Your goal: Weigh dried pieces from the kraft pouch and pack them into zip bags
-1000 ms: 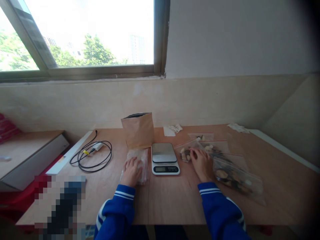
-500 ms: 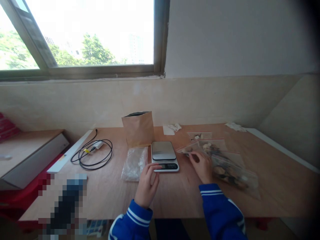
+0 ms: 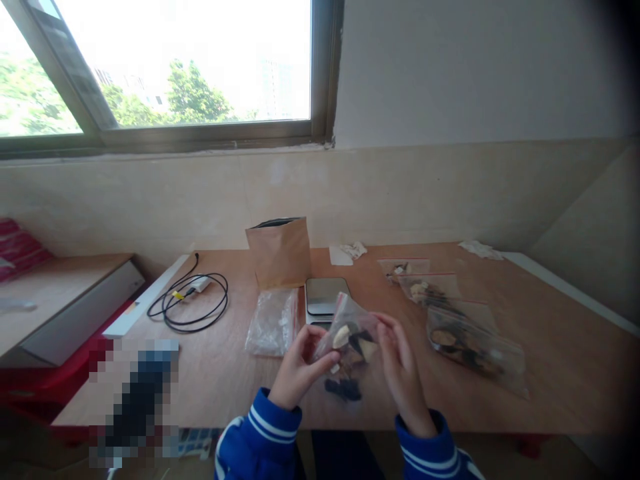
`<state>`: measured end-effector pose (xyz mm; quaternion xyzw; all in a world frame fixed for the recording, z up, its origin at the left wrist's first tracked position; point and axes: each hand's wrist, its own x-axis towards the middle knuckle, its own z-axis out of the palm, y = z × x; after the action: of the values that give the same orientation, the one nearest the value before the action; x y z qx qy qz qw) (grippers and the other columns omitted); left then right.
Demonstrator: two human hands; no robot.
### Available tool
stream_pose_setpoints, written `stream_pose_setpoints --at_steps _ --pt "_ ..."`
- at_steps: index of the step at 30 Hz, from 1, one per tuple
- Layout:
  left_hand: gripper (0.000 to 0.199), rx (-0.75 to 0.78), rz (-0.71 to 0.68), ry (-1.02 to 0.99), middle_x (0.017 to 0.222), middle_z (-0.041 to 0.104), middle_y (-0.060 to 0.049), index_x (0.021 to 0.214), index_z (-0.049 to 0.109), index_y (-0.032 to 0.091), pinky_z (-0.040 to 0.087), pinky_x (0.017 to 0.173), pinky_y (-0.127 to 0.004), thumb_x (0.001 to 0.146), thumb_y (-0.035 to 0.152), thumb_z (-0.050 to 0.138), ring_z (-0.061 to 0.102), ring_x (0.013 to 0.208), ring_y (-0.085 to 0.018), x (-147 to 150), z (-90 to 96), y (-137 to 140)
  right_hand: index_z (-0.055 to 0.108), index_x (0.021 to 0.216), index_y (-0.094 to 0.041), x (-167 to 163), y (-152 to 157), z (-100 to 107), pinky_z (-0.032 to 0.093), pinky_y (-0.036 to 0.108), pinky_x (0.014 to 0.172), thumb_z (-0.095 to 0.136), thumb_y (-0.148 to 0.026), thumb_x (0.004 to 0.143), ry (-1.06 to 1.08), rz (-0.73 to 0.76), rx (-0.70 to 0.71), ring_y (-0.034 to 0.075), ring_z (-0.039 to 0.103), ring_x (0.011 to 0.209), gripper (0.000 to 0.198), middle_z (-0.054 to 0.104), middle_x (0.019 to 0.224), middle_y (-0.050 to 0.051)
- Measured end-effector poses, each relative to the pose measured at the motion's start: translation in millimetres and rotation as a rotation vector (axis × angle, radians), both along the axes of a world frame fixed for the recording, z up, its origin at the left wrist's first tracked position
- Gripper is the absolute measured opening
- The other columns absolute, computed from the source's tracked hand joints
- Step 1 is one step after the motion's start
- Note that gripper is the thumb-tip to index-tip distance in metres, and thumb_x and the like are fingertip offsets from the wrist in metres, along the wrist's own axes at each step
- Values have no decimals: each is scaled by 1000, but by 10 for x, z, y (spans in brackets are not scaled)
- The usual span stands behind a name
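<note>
Between my two hands is a clear zip bag (image 3: 356, 363) with dark and pale dried pieces inside, raised in front of the scale and tilted. My left hand (image 3: 300, 367) pinches its left side between thumb and fingers. On the opposite side, my right hand (image 3: 403, 373) grips the bag's edge with bent fingers. Behind the bag stands the kitchen scale (image 3: 327, 295); its metal plate shows bare, while the bag and my left hand cover most of its display. More filled zip bags (image 3: 465, 347) lie to the right of my right hand.
A brown paper pouch (image 3: 280, 257) stands with its top open behind a pack of clear plastic bags (image 3: 273, 323). A coiled black cable (image 3: 225, 303) lies on the left. Crumpled tissue (image 3: 356, 251) sits near the wall, and a pixelated dark object (image 3: 137, 393) is at front left.
My right hand has brought a filled zip bag from the right side to in front of the scale. My left hand has left the scale's display and taken hold of the bag.
</note>
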<state>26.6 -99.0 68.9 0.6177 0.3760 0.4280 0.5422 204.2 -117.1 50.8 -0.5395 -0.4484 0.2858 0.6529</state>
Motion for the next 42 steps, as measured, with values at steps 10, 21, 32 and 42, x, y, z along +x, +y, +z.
stream_pose_setpoints --at_steps 10,21,32,42 --pt "15 171 165 71 81 55 -1 89 47 18 44 67 -24 85 29 56 54 71 -12 204 -18 -116 50 80 -21 -424 -155 104 45 23 57 49 -45 89 -131 321 -78 15 59 63 25 59 68 0" --pt "27 131 2 48 104 61 -10 107 54 16 48 82 -32 92 35 43 60 89 -19 154 101 -237 52 91 -22 -346 -134 83 50 25 68 46 -41 91 -216 244 -44 17 62 76 20 63 83 3" --pt "26 38 154 37 79 59 -1 86 52 18 47 68 -24 90 43 46 58 72 -14 224 -58 -151 52 86 -22 -410 -129 82 48 24 67 40 -36 94 -270 385 -31 15 62 73 20 63 80 1" --pt "32 69 100 106 74 61 -1 89 60 17 46 67 -25 91 43 42 58 70 -15 151 -25 -93 50 78 -22 -448 -138 50 42 21 52 42 -36 93 -264 412 -37 12 54 54 23 54 61 -4"
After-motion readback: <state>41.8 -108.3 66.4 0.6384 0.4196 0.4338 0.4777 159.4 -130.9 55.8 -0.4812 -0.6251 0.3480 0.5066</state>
